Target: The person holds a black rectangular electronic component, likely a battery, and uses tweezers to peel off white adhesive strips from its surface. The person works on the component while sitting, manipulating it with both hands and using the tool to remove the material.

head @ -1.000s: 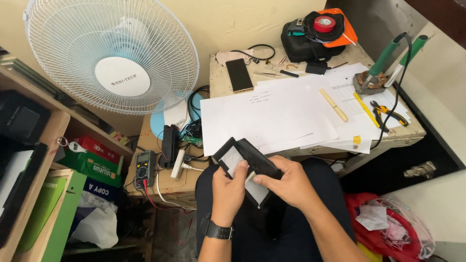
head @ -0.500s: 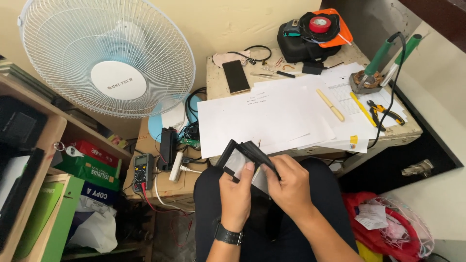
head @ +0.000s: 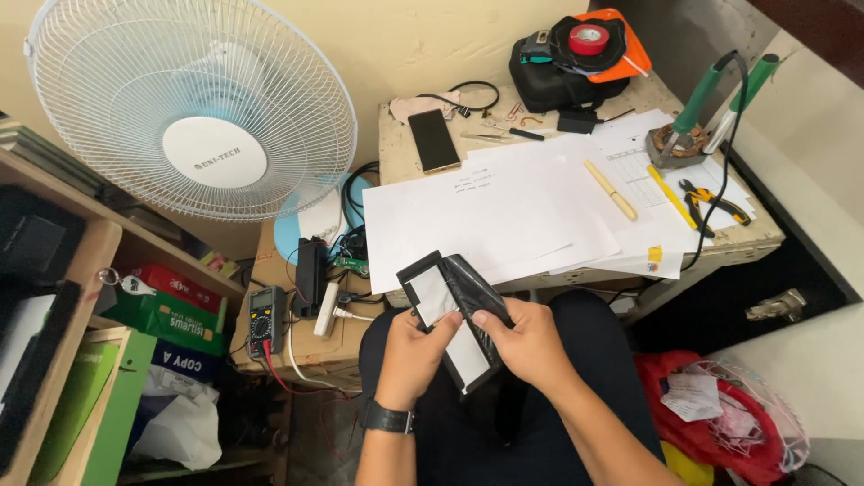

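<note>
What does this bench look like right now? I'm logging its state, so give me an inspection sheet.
Surface: small worn table, mostly covered by white sheets.
Job's things: flat black pack with white panels, held over the lap.
Clutter: phone, black bag with red tape roll, soldering irons on a stand, pliers, yellow pencil, beige stick.
Hands: left hand and right hand both grip the pack.
Cables: black iron lead over the table's right side; tangled wires and a power strip left of the table.
Surroundings: white fan, multimeter, shelf with boxes, red bag on the floor.
</note>
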